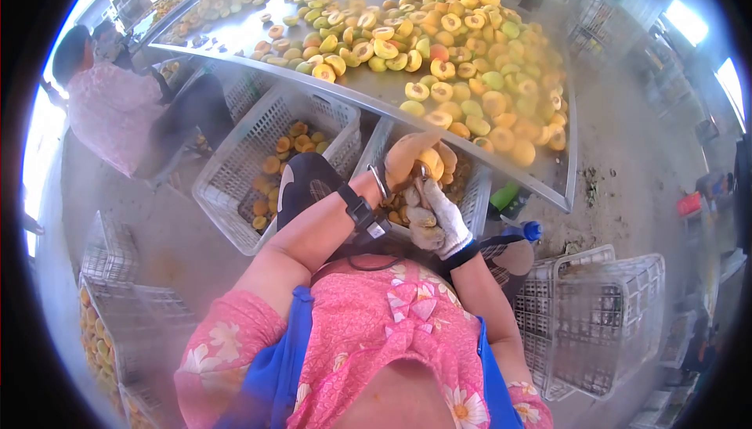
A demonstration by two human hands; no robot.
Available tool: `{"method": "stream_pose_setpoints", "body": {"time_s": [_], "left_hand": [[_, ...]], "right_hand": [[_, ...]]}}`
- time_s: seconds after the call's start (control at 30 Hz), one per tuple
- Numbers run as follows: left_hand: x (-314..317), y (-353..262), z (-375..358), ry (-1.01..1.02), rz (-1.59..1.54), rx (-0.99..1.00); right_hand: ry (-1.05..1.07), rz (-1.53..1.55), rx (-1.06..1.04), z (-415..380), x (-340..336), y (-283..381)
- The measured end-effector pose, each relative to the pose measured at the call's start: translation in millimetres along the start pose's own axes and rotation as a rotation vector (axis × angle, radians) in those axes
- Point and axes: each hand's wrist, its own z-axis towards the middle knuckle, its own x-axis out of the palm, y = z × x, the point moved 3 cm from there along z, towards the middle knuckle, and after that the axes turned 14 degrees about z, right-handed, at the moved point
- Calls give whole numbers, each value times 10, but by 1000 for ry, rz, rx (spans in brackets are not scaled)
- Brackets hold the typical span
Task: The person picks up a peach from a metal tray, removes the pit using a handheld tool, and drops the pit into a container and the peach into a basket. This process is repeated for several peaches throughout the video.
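My left hand point(410, 156), bare with a bracelet and a watch on the wrist, is closed around a yellow peach half point(430, 164). My right hand point(440, 221) wears a white glove with soiled fingers. It grips a small metal hand tool point(424, 173), whose tip meets the peach half; its exact kind is hard to make out. Both hands are over a white crate point(479, 202) between my knees, which holds fruit pieces partly hidden by my hands. Just beyond is a metal table point(376, 88) with many halved peaches point(384, 48), some showing brown pits or pit hollows.
On the left stands a white crate point(222, 186) with peach halves inside. Stacked crates point(591, 319) sit at my right, near a blue bottle point(532, 231) and a green object point(504, 196). A co-worker point(117, 112) sits at far left. More crates point(141, 315) are at lower left.
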Motion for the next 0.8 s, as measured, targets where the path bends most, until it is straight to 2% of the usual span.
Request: {"method": "stream_pose_setpoints", "body": {"time_s": [0.07,0.17,0.2,0.23,0.27,0.3,0.33,0.37,0.4,0.43,0.5,0.53,0.57,0.6,0.63,0.73,0.8], "left_hand": [[98,-11,-75,-98,-241,-163],[36,94,20,-213,-461,-105],[-101,156,51,-358,-471,-54],[-278,118,21,-456,-308,115],[-410,-115,-105,-480,-255,160],[-655,-243,-192,-592,-211,177],[-1115,-326,-257,-603,132,300],[-1219,-572,-418,-868,336,270],[-1350,-784,-478,-916,817,392],[-1331,-1001,-541,-1041,1469,467],[-1226,-1037,-306,-932,1331,438],[-1019,-1016,-109,-825,1479,518],[-863,-945,122,-574,1738,680],[-599,-869,371,-470,1727,594],[-346,-739,667,-501,1464,291],[283,-370,1376,-238,1552,324],[609,-196,1698,-73,1592,202]], "right_hand": [[115,85,26,14,-20,4],[220,156,45,23,-53,58],[253,181,53,13,-79,63],[285,204,57,-10,-95,76],[281,277,71,-43,-100,95],[253,286,31,-76,-158,125],[226,296,-7,-100,-251,152],[201,308,-44,-109,-350,174],[177,295,-87,-105,-467,199],[126,321,-109,-79,-607,212],[25,360,-142,-4,-807,246],[-69,342,-165,12,-791,266],[-75,293,-162,64,-887,307],[-99,251,-163,69,-898,331],[-124,210,-168,68,-912,353],[-221,113,-222,23,-932,372],[-269,88,-254,-35,-881,386]]}}
